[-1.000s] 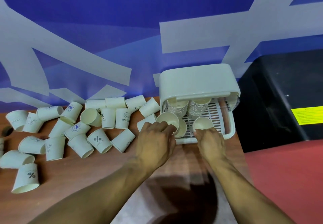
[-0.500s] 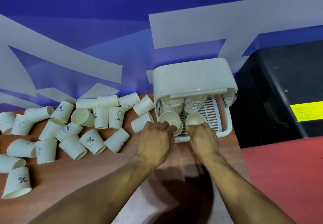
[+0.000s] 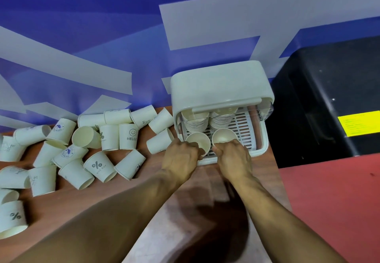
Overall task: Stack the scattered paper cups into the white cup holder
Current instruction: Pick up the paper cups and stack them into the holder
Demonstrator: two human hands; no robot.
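My left hand [image 3: 181, 158]: fingers curled round a paper cup [image 3: 199, 142] | my right hand [image 3: 234, 157]: fingers pinching a second cup [image 3: 224, 137] | both cups on the white cup holder [image 3: 221, 87] tray before two stacks [image 3: 209, 120] | scattered cups [image 3: 86, 149] lie left on worktop [image 3: 144, 188]

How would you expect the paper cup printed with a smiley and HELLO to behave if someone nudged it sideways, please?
The HELLO cup stands rim-down and looks like thin paper, so it is probably very light and would slide or tip easily. Once on its side, its tapered wall would likely roll it in a curve. Neighbouring cups seem to touch it, so they may shift too.
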